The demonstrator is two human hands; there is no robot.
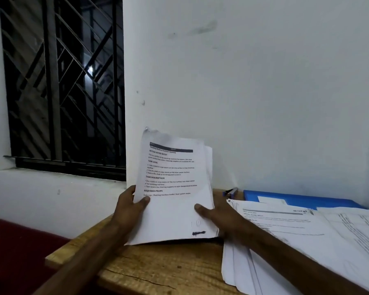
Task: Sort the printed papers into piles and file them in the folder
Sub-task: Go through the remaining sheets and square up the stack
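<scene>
Blue folder (307, 199) mostly under paper piles (328, 231), these cut off rt/bottom, print blurred.

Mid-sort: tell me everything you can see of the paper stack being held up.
The paper stack is a sheaf of white printed sheets, held tilted upright over the wooden table. The top sheet shows a dark header bar, bold headings such as TASK GOAL and REQUIRED PROPS, and a black scribble near the bottom. Its top left corner is curled; back sheets jut out on the right. The left hand grips the left edge, the right hand the right edge, thumbs on the front.
</scene>
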